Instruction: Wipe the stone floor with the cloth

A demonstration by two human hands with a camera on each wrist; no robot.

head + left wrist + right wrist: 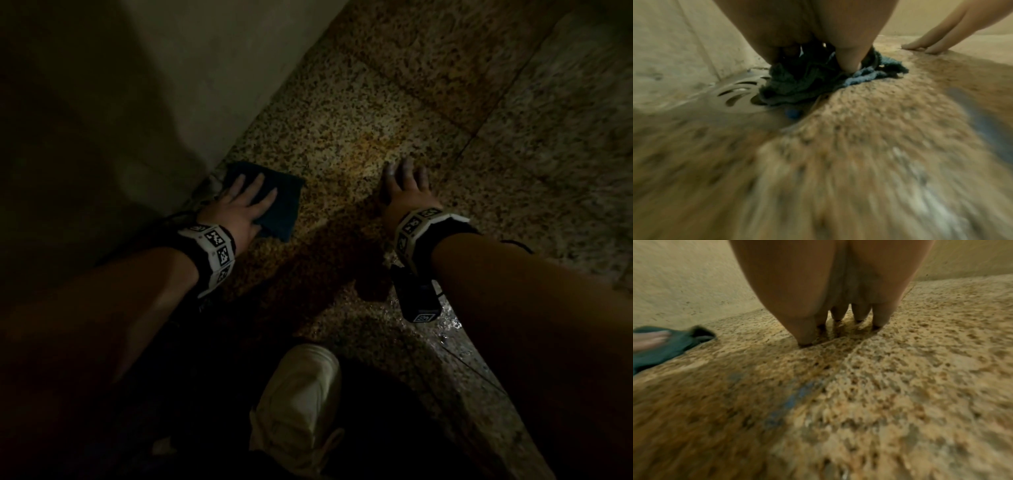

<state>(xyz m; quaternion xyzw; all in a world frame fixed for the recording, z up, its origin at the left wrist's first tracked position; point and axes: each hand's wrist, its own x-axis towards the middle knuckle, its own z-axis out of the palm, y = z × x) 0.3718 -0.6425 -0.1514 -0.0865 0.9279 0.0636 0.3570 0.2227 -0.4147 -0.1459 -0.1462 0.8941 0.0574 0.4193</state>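
Head view first: my left hand (239, 205) lies flat on the dark blue-green cloth (281, 209), fingers straight and a little spread, palm pressing the folded cloth onto the speckled stone floor (359, 113). The cloth sits right at the foot of the pale wall (205, 85), on the left of the lit patch. My right hand (409, 192) is planted on bare floor well apart from the cloth, fingers straight, holding nothing.

Left wrist view now: the cloth (803, 81) bunches under my fingers (849, 63), one edge lapping over a slotted metal floor drain (735, 92) tucked against the wall (the frame is smeared with blur, so I can't say how much of the drain is covered). My right hand's fingertips (920, 45) show beyond, touching the stone.

Right wrist view: my fingertips (879, 318) rest on the floor by a joint between slabs (838, 366), the cloth (663, 350) off to the left.

My pale shoe (301, 404) stands on the floor below.
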